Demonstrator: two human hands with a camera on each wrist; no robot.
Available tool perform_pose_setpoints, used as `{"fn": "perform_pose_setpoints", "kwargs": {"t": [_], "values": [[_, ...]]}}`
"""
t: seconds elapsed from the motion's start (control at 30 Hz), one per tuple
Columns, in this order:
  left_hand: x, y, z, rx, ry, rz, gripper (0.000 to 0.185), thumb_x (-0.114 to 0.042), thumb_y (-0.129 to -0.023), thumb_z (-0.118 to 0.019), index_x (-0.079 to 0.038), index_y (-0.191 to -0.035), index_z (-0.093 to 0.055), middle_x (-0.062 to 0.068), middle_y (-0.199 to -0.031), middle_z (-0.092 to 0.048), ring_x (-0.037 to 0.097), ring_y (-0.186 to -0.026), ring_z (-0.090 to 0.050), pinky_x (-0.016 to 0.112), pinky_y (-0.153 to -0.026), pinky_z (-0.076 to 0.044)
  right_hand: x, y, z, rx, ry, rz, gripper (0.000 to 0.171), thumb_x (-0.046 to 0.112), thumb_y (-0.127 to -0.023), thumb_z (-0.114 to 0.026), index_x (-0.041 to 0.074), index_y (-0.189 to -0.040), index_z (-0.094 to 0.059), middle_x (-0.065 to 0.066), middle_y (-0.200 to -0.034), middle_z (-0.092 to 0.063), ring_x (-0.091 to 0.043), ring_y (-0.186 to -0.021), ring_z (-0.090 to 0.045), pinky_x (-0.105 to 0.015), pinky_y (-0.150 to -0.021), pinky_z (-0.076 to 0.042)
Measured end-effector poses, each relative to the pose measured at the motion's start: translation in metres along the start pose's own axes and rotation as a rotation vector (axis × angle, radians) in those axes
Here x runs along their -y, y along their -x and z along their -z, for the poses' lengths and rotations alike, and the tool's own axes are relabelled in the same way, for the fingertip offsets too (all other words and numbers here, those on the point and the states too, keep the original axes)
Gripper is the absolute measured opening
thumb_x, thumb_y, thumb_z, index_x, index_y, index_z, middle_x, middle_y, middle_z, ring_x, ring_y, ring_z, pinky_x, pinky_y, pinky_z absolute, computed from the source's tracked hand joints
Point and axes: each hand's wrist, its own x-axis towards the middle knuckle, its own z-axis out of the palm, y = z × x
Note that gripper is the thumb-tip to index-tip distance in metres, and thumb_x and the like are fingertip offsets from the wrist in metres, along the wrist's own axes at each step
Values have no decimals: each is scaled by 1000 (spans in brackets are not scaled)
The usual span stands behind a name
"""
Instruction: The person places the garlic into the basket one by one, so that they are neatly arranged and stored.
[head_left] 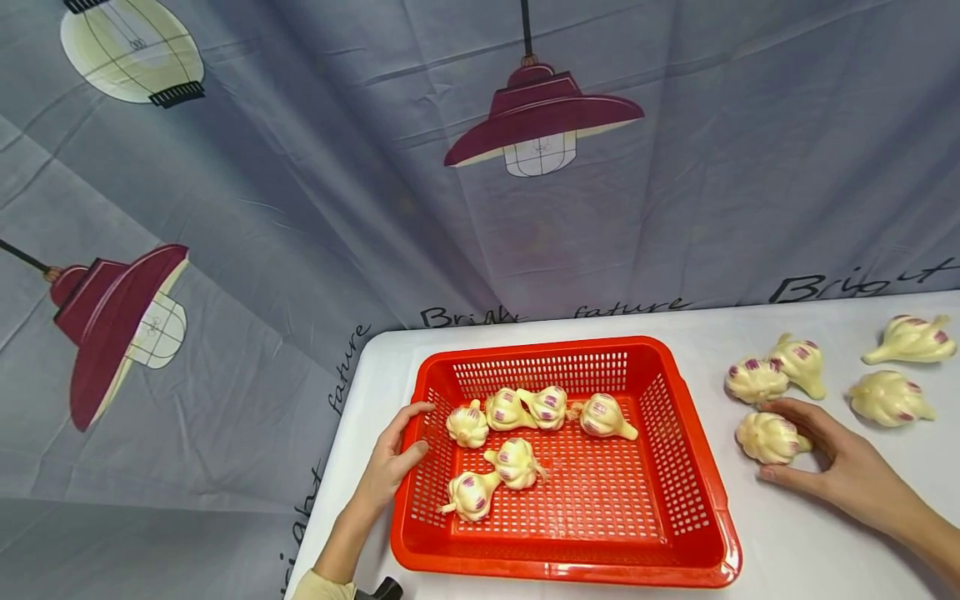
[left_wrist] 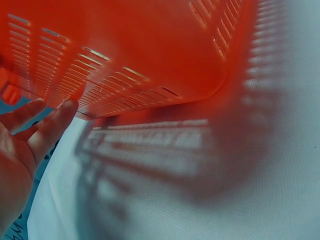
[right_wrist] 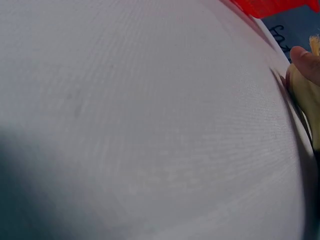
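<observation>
Grasping one garlic bulb (head_left: 768,437) on the white tablecloth (head_left: 787,533), our right hand (head_left: 828,467) had fingers and thumb curled round it, right of the red basket (head_left: 697,467). Our left hand (head_left: 393,462) lay against the basket's left wall with straight fingers (head_left: 416,410) over the rim, clasping nothing.

Count from the head view: six garlic bulbs in the basket (head_left: 525,437), five on the cloth, namely the grasped one and four loose bulbs (head_left: 840,375) beyond it. One basket. Three lamp prints (head_left: 542,117) on the grey backdrop (head_left: 300,208).

The left wrist view alone showed the basket's slotted outer wall (left_wrist: 150,55) from below, its shadow on the cloth, and our palm (left_wrist: 20,150) beside it; no garlic appeared there. The right wrist view gave mostly blurred cloth (right_wrist: 140,110), a corner of the basket (right_wrist: 265,6), one fingertip (right_wrist: 305,62) and a pale sliver of the held bulb (right_wrist: 302,95), cut off at the edge.
</observation>
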Motion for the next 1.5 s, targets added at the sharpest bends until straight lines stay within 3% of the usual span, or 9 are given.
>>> {"fn": "perform_pose_setpoints", "kwargs": {"t": [0.3,0.6,0.83,1.0,1.2,1.3,1.43,1.5], "values": [[0,0,0,-10,-1,12,50,5,-92,-50,-3,-142,-47,28,-138,-46,41,-107,-57,39,-79,-59,1,-1,1,0,17,-49,91,19,-75,-91,6,-150,-41,33,-129,-41,22,-114,-34,3,-89,-22],[-1,-2,-2,1,6,-20,51,7,-91,-49,1,-141,-46,29,-138,-46,44,-108,-56,38,-80,-59,-4,1,0,-37,43,-47,73,18,-73,-92,0,-133,-55,37,-120,-43,20,-106,-41,1,-82,-30],[1,-1,-2,3,10,-11,51,7,-91,-50,-2,-141,-47,30,-138,-45,44,-107,-57,38,-79,-59,-5,3,1,-17,68,-115,76,25,-76,-90,0,-137,-53,39,-118,-38,23,-104,-36,1,-79,-28],[0,-2,-2,0,3,-9,52,6,-90,-49,-1,-141,-47,30,-138,-45,45,-108,-56,38,-79,-59,0,-2,9,4,-27,-61,71,11,-78,-87,3,-139,-52,30,-127,-46,22,-110,-40,0,-84,-31],[0,-2,-1,-1,-4,-10,52,7,-90,-50,-2,-141,-47,29,-138,-46,44,-107,-57,38,-79,-59,21,-17,27,4,-155,12,75,-9,-77,-81,21,-140,-53,23,-132,-49,18,-111,-48,-1,-86,-36],[0,-1,0,1,0,-8,51,7,-91,-50,-4,-141,-48,29,-137,-46,43,-107,-57,38,-79,-59,35,-27,37,2,-322,70,78,-23,-76,-72,17,-140,-54,19,-135,-51,11,-114,-53,-4,-89,-40],[1,-1,0,2,4,-11,51,7,-91,-50,-4,-141,-48,29,-137,-46,43,-107,-57,38,-79,-59,54,-39,53,2,-496,149,82,-36,-71,-62,9,-139,-55,7,-132,-58,-1,-106,-62,-11,-81,-50],[1,-1,0,3,6,-11,51,7,-91,-49,-4,-141,-48,29,-137,-46,43,-107,-57,38,-79,-59,64,-44,61,-10,-516,172,83,-38,-71,-61,9,-139,-55,5,-129,-59,-2,-103,-64,-13,-76,-52]]}}
